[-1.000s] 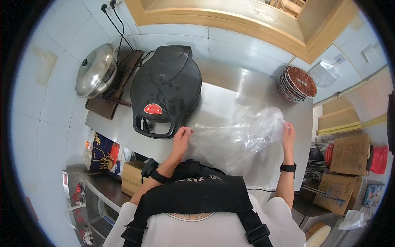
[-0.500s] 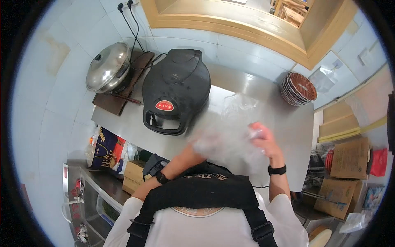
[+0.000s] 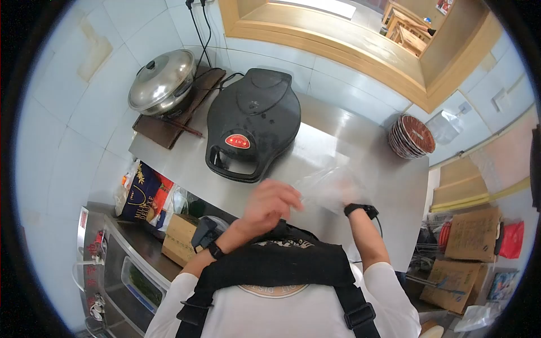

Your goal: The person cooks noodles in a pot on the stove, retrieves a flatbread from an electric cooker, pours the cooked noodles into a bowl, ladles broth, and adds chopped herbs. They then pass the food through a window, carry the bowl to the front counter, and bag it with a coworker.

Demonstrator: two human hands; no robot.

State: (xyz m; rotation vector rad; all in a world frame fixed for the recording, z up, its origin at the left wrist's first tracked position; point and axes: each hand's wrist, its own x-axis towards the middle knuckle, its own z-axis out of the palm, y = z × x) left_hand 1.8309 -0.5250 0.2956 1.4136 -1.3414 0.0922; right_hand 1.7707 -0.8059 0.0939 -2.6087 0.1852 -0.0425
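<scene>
Over the front of the steel counter, my left hand (image 3: 271,206) is raised below the handle of a black round appliance (image 3: 253,112); it is blurred, with its fingers partly curled, and no bag shows in it. A clear plastic bag (image 3: 320,186), bunched smaller, lies around my right hand (image 3: 341,193). The fingers of my right hand are hidden by the bag and smeared by motion. The bag's left end reaches close to my left fingertips.
On the steel counter (image 3: 394,225), a lidded metal pan (image 3: 163,84) stands on a brown board (image 3: 160,132) at the left, and stacked baskets (image 3: 411,137) at the back right. Cardboard boxes (image 3: 473,234) are at the right; a wooden window frame (image 3: 338,48) is behind.
The bag was spread between both hands and is now gathered at my right hand. My left hand has come off it, and my right hand has moved inward. The view has shifted slightly.
</scene>
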